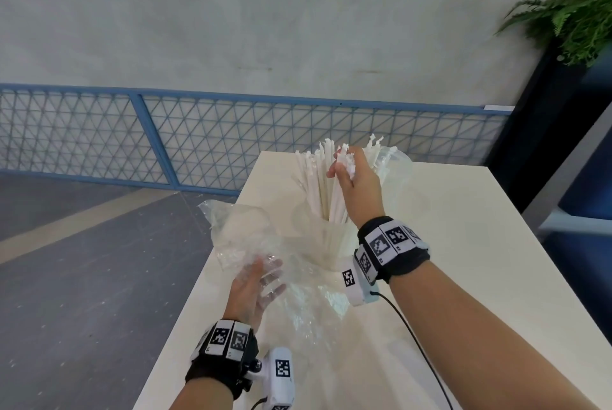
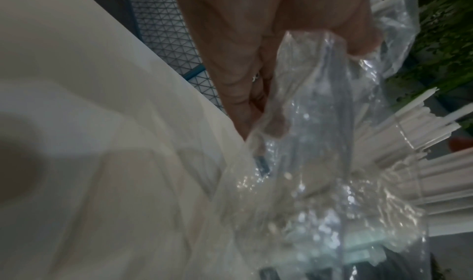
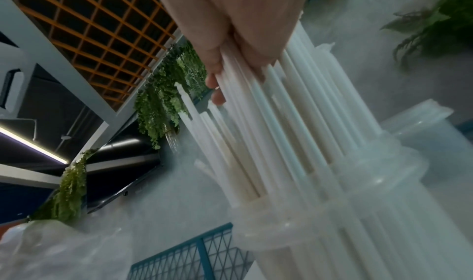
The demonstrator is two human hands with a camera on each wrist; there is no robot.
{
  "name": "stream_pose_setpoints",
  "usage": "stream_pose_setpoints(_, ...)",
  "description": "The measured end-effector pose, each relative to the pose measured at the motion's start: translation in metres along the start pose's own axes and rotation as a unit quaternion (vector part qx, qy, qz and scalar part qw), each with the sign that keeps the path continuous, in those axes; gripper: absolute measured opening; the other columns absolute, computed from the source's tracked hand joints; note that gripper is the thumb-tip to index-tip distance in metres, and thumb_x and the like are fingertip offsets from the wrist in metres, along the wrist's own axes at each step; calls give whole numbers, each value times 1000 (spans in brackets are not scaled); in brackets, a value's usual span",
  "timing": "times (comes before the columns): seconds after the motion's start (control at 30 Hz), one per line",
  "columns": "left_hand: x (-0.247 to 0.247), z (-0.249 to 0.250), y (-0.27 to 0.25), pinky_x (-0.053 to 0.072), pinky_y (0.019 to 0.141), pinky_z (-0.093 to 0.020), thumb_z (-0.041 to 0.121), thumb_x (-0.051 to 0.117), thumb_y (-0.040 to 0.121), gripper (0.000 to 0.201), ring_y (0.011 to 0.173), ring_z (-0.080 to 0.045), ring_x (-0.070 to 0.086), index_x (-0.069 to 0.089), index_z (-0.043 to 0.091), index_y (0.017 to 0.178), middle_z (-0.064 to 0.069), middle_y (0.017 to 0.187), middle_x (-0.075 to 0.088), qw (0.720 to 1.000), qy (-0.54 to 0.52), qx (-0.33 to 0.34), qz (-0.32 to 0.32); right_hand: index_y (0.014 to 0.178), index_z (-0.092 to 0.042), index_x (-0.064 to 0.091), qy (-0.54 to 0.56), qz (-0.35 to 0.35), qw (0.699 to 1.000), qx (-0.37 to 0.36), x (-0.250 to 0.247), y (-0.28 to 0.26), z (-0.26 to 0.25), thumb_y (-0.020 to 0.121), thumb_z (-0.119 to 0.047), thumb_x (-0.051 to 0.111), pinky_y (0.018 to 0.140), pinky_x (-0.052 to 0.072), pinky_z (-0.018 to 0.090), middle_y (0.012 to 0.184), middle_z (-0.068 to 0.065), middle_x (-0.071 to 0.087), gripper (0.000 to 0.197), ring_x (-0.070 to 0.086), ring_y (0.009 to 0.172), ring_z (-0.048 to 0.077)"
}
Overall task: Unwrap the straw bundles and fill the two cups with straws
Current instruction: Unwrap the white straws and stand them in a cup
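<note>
A clear plastic cup stands mid-table, packed with white straws that fan upward. My right hand grips the upper ends of a bunch of these straws from the right. In the right wrist view its fingers curl round the straws above the cup, and a second clear cup shows behind. My left hand holds a crumpled clear plastic wrapper at the table's left edge. The wrapper is pinched between thumb and fingers.
The cream table runs forward and to the right. Its left edge drops to a grey floor. More clear wrapping with straw tips sits behind the cup. A blue mesh fence and a potted fern stand beyond.
</note>
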State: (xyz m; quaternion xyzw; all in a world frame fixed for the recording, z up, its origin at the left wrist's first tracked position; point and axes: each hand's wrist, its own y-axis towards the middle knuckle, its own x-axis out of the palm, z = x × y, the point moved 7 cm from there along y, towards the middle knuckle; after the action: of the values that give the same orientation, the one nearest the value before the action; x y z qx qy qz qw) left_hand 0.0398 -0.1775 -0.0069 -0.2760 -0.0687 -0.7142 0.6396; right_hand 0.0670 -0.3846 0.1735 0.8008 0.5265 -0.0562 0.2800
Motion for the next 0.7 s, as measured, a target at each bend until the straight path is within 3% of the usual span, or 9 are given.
stream_pose_setpoints(0.07,0,1,0,58,71,-34,67,84,25,96,92,-21,61,60,14,102,-6,100,67,1000,-11,5,1,126,-11,43,-14,-4,1000,-22,-3,-7,-3,92,-16,53,79,38,19,118,2,56,35,50,84,-1)
stream_pose_setpoints(0.13,-1,2,1,59,69,-31,69,82,25,96,91,-21,62,62,14,100,-6,98,68,1000,-21,9,4,131,-9,39,-18,66,991,-118,-19,-26,-16,87,-14,61,100,31,13,128,0,38,49,37,116,2)
stream_pose_setpoints(0.2,-2,1,1,59,71,-32,71,81,26,98,92,-20,63,62,14,102,-7,101,68,1000,-28,9,12,126,-8,42,-28,133,977,-165,-30,-57,-10,86,-15,63,108,27,15,126,4,36,45,34,122,4)
stream_pose_setpoints(0.27,-4,0,0,56,74,-34,74,78,27,102,97,-21,63,60,14,107,-7,105,67,999,-34,6,21,116,-14,46,-22,123,990,-71,-27,-83,23,86,-22,62,102,36,22,117,1,41,36,44,115,12)
stream_pose_setpoints(0.33,-3,-2,-1,53,79,-38,76,76,29,103,101,-22,62,59,14,110,-7,108,67,999,-45,7,25,120,-13,45,-15,42,989,138,-11,-108,76,85,-32,62,100,40,31,116,-1,40,43,48,115,22)
stream_pose_setpoints(0.43,1,-8,-5,53,81,-39,74,78,29,106,101,-23,62,57,14,114,-7,110,68,999,-46,-6,20,135,-15,34,107,-124,906,391,26,-152,127,86,-50,53,105,38,42,133,5,43,64,46,125,26)
stream_pose_setpoints(0.53,-4,-12,-8,56,78,-35,66,82,36,111,100,-22,62,45,12,126,-8,117,61,998,-9,-4,69,114,-18,45,248,-143,857,428,41,-162,130,90,-41,52,85,45,39,105,4,61,34,61,97,21)
stream_pose_setpoints(0.63,-39,10,-21,38,104,-43,40,85,56,117,127,-32,40,15,12,144,-13,141,30,932,190,125,283,100,-19,48,210,-132,881,403,38,-155,131,94,-33,49,76,48,35,82,1,57,16,60,80,17)
stream_pose_setpoints(0.7,-42,34,-29,26,109,-45,39,86,53,113,132,-35,27,21,12,142,-15,144,23,848,365,235,305,99,-17,50,184,-153,885,399,39,-153,135,94,-33,48,76,50,35,78,1,56,16,60,77,17)
